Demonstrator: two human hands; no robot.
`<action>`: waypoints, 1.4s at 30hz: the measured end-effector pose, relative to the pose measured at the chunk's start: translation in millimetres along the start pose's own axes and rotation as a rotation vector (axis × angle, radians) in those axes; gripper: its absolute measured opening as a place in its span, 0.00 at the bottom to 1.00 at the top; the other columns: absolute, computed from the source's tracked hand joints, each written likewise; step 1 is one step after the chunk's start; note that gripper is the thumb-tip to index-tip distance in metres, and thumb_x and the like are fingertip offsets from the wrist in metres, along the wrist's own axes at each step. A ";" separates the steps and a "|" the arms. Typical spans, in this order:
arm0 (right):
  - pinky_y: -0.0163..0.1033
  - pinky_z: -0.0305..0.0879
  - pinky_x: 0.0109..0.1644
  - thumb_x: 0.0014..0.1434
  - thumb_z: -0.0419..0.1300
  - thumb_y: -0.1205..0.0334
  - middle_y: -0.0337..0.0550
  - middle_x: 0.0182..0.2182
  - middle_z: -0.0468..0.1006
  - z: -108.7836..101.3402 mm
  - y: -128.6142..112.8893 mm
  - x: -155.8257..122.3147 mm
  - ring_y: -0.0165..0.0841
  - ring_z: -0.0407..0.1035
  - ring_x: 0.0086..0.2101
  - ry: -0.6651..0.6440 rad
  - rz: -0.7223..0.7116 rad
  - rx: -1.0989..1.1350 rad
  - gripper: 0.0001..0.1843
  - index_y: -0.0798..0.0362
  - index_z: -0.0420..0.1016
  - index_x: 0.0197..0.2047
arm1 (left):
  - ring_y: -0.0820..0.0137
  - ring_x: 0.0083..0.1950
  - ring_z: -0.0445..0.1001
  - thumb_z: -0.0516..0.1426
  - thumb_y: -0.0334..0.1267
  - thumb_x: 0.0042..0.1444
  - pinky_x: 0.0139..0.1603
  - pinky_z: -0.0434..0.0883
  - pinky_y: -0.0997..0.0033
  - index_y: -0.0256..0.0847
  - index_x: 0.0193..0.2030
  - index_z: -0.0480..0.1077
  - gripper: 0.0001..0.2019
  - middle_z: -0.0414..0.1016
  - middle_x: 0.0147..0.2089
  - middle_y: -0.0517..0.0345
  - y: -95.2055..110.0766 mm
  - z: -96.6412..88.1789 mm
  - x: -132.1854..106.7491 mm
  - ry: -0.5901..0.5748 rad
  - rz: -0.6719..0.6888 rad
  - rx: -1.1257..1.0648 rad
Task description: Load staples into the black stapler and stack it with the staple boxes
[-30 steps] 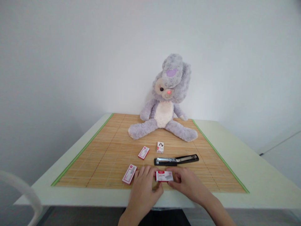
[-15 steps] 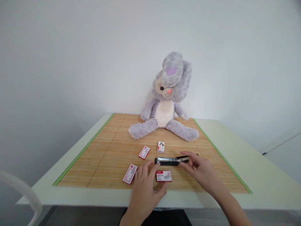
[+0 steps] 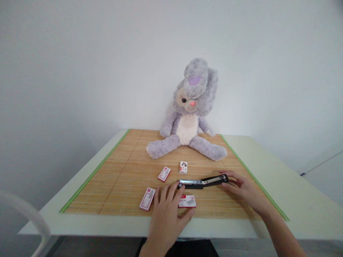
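A black stapler [image 3: 190, 186] lies folded open nearly flat on the bamboo mat [image 3: 125, 171], its metal inside facing up. My right hand [image 3: 245, 192] has thumb and fingers on either side of the stapler's right end. At the other end, my left hand [image 3: 166, 214] spreads its fingers, with the index fingertip at the stapler's left tip. Part of a red-and-white staple box [image 3: 188, 201] shows between that hand's thumb and index finger. Another staple box [image 3: 147, 199] lies just left of the hand. Whether staples sit in the stapler is too small to tell.
Behind the stapler lie a third red-and-white box [image 3: 164, 174] and a small white box [image 3: 183, 167]. A grey plush rabbit [image 3: 187, 128] sits against the wall at the back. The mat lies on a pale table [image 3: 270, 171]. A blurred white curved thing [image 3: 34, 219] shows at lower left.
My right hand has slid rightward from the stapler's middle to its right end, uncovering the right half. My left hand has shifted slightly right and covers more of the near staple box.
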State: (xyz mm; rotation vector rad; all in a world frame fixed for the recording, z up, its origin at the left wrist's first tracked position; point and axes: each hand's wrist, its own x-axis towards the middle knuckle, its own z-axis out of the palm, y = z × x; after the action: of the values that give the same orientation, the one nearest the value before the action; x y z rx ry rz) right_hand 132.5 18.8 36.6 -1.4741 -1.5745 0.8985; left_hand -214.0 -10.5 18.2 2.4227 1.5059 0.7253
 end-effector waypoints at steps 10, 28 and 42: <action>0.55 0.65 0.69 0.56 0.71 0.42 0.46 0.66 0.68 33.8 -39.7 11.4 0.47 0.61 0.67 0.062 -0.170 0.142 0.22 0.42 0.81 0.50 | 0.52 0.73 0.58 0.59 0.55 0.64 0.75 0.50 0.35 0.58 0.71 0.62 0.30 0.61 0.75 0.59 -1.6 -0.5 1.3 -0.007 0.008 -0.012; 0.54 0.55 0.72 0.58 0.70 0.50 0.45 0.63 0.72 95.9 -70.5 38.4 0.42 0.67 0.63 -0.030 -0.297 -0.075 0.15 0.45 0.81 0.47 | 0.52 0.71 0.60 0.58 0.59 0.63 0.76 0.49 0.34 0.59 0.69 0.65 0.28 0.65 0.72 0.60 1.4 -4.7 0.9 0.029 -0.016 -0.107; 0.50 0.58 0.70 0.62 0.66 0.54 0.47 0.62 0.71 118.5 -65.6 39.2 0.42 0.64 0.64 -0.147 -0.294 -0.201 0.12 0.47 0.82 0.47 | 0.53 0.71 0.59 0.60 0.57 0.62 0.75 0.53 0.41 0.60 0.71 0.62 0.31 0.64 0.72 0.62 -0.1 -5.4 -0.1 0.019 -0.020 -0.134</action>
State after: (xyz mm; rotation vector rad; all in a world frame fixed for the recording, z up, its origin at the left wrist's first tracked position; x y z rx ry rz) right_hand -3.6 54.8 45.8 -1.2866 -1.9781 0.7070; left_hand -216.8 -11.0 22.7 2.3056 1.4373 0.8193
